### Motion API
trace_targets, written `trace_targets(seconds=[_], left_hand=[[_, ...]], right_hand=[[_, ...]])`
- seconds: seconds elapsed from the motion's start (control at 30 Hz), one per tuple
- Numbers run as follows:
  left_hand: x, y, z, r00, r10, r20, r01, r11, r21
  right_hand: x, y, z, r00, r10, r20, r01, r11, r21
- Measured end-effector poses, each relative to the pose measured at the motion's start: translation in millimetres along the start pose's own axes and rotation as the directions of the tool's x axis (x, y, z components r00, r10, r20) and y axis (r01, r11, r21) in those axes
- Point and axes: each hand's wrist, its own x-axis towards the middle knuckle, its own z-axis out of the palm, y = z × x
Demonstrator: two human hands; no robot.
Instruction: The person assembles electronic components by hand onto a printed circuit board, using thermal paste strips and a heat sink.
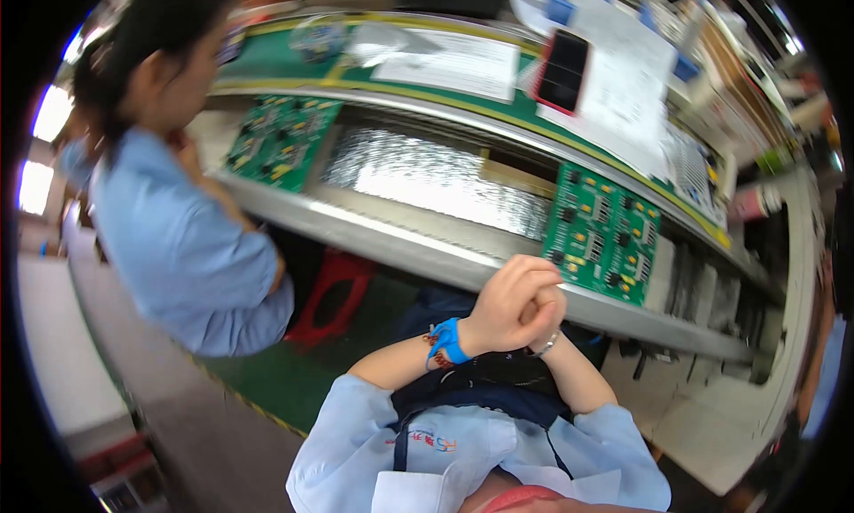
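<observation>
My left hand point(509, 301), with a blue band at its wrist, is folded over my right hand point(546, 321). Both are closed against each other at the near metal rail, and no object shows in them. The fingers of the right hand are partly hidden. Just beyond the hands, a green circuit board point(598, 237) with black and pale components lies across the conveyor rails. Its lower left corner is close to my fingertips.
Another populated circuit board point(277, 141) sits farther left on the conveyor, beside a co-worker point(182, 220) in a light blue shirt. The near metal rail point(400, 237) runs in front of me. Behind the conveyor lie papers point(454, 66) and a red-edged phone point(562, 71). A red stool point(331, 295) stands below.
</observation>
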Motion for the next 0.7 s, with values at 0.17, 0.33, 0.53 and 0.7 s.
trace_targets(seconds=[0.17, 0.33, 0.53, 0.7], left_hand=[[-9, 7, -32, 0.992, 0.107, -0.065, -0.083, 0.953, 0.291], [-26, -6, -83, 0.951, 0.026, -0.307, 0.154, 0.823, 0.546], [-54, -17, -98, 0.934, -0.031, -0.355, 0.254, 0.759, 0.600], [-63, -28, -89, 0.946, 0.011, -0.325, 0.220, 0.713, 0.666]], right_hand=[[35, -46, -12, 0.959, -0.222, -0.179, 0.176, 0.954, -0.244], [38, -58, -15, 0.959, -0.232, -0.162, 0.187, 0.950, -0.248], [36, -62, -28, 0.984, -0.161, -0.071, 0.123, 0.917, -0.379], [47, -71, -38, 0.992, -0.122, 0.034, 0.115, 0.760, -0.639]])
